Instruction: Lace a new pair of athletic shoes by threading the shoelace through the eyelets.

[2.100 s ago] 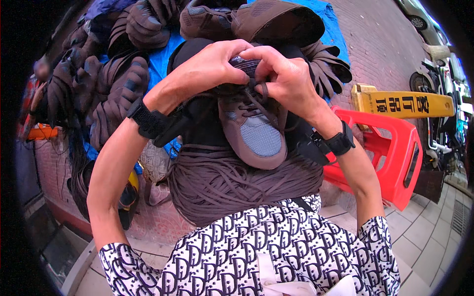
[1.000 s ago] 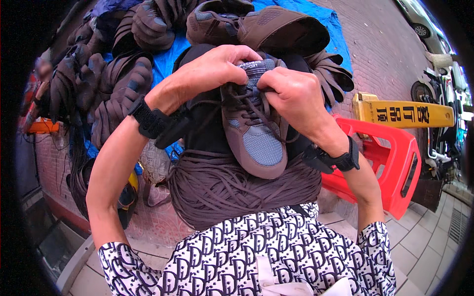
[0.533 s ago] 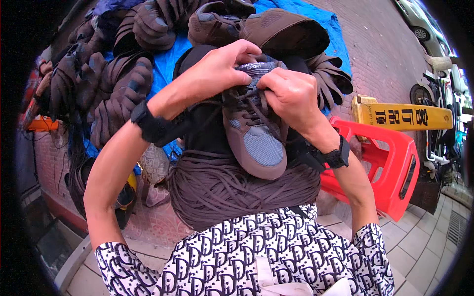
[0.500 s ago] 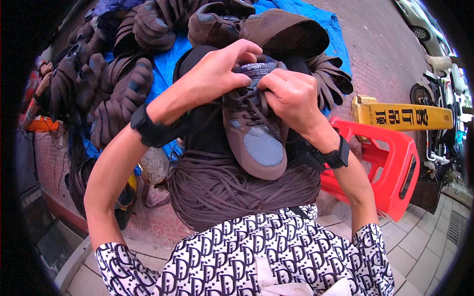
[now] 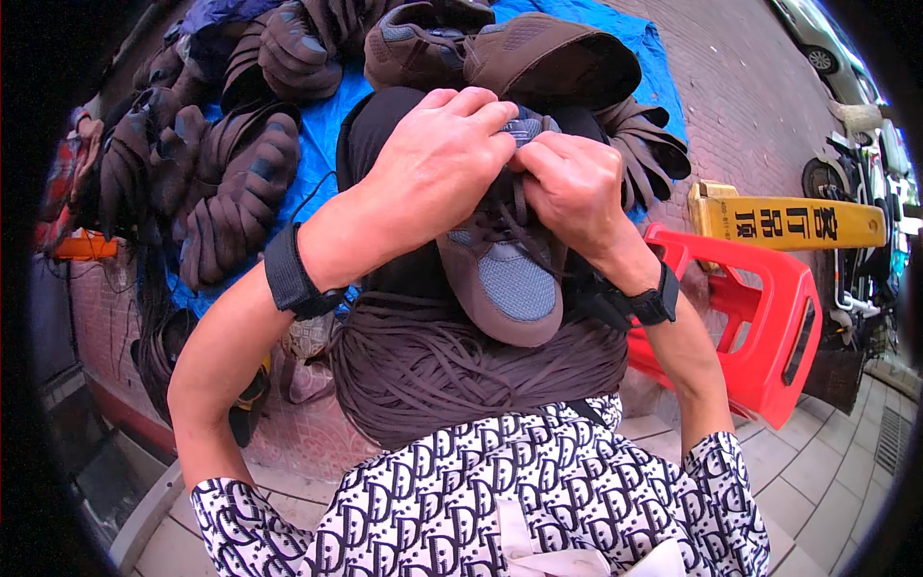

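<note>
A brown sneaker point(image 5: 510, 279) with a grey mesh toe lies on my lap, toe toward me, resting on a big bundle of brown shoelaces point(image 5: 442, 370). My left hand point(image 5: 437, 168) and my right hand point(image 5: 572, 183) meet over the sneaker's lacing area, both pinching its brown lace near the top eyelets. The fingers cover the tongue and the lace ends. A black band sits on my left wrist and a black watch on my right.
More brown sneakers point(image 5: 500, 53) and shoe parts point(image 5: 236, 197) are piled on a blue tarp point(image 5: 327, 120) ahead and to the left. A red plastic stool point(image 5: 760, 317) stands at the right, a yellow barrier point(image 5: 788, 221) behind it. Brick paving surrounds everything.
Both hands have stayed at the top of the sneaker, working the lace with small finger movements. The sneaker has shifted only slightly on my lap.
</note>
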Tool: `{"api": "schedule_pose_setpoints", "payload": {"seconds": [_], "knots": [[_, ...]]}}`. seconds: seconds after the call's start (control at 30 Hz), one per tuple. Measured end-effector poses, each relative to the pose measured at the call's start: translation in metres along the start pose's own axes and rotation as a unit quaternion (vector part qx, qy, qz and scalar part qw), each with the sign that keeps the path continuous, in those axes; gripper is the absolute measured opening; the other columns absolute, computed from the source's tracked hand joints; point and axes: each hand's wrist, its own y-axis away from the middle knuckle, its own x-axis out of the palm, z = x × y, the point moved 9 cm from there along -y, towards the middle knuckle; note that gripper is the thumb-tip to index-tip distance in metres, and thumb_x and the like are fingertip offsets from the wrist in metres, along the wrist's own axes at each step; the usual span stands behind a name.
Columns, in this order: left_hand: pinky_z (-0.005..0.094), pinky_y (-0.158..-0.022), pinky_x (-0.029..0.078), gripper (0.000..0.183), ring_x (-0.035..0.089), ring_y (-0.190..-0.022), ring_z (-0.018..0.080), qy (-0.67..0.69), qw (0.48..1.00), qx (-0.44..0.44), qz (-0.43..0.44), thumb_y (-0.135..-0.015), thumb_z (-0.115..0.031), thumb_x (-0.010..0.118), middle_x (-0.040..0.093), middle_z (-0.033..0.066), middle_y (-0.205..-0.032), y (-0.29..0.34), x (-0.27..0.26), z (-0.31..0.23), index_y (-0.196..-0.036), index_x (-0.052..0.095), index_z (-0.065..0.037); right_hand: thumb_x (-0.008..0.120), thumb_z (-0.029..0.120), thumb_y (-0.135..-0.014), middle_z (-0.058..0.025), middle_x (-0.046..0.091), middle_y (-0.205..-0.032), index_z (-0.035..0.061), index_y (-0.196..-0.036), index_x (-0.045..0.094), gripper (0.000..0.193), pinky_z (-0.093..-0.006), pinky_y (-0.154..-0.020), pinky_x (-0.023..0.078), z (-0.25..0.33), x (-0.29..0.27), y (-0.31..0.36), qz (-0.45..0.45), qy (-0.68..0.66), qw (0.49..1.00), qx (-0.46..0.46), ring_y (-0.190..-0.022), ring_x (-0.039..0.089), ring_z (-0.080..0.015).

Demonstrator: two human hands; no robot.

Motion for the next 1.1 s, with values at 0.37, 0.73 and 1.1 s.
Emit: {"api": "schedule_pose_setpoints", "payload": {"seconds": [0.37,0.73,1.1], "knots": [[0.0358,-0.085,0.045,0.015,0.052,-0.106,0.0277,-0.042,0.999,0.018,-0.022,-0.066,0.0,0.056,0.057,0.0118,-0.108,0.015,-0.029,0.005,-0.081,0.055,-0.001,0.063,0.003,-0.065,-0.0044,0.061,-0.065,0.0026,-0.071,0.065,0.006,-0.0233,-0.052,0.045,-0.07,-0.04,0.015,0.008,-0.182,0.941,0.284,-0.056,0.057,-0.0106],[0.0336,-0.08,0.045,0.018,0.056,-0.095,0.0297,-0.013,0.982,-0.182,-0.056,-0.071,0.002,0.058,0.058,0.0148,-0.101,0.078,-0.092,0.071,-0.089,0.055,-0.001,0.062,0.0,-0.068,0.0009,0.06,-0.066,0.0013,-0.075,0.066,0.009,-0.0173,-0.048,0.039,-0.12,-0.058,0.054,0.041,-0.215,0.911,0.349,-0.054,0.05,-0.0039],[0.0356,-0.061,0.043,0.019,0.052,-0.068,0.0261,0.015,0.997,-0.074,0.018,-0.067,-0.001,0.059,0.051,0.0093,-0.069,0.029,-0.018,0.014,-0.085,0.054,-0.004,0.061,0.002,-0.068,-0.0009,0.061,-0.066,0.0011,-0.074,0.065,0.007,-0.0189,-0.051,0.042,-0.126,-0.055,0.05,0.05,-0.217,0.907,0.357,-0.057,0.054,-0.0056]]}}
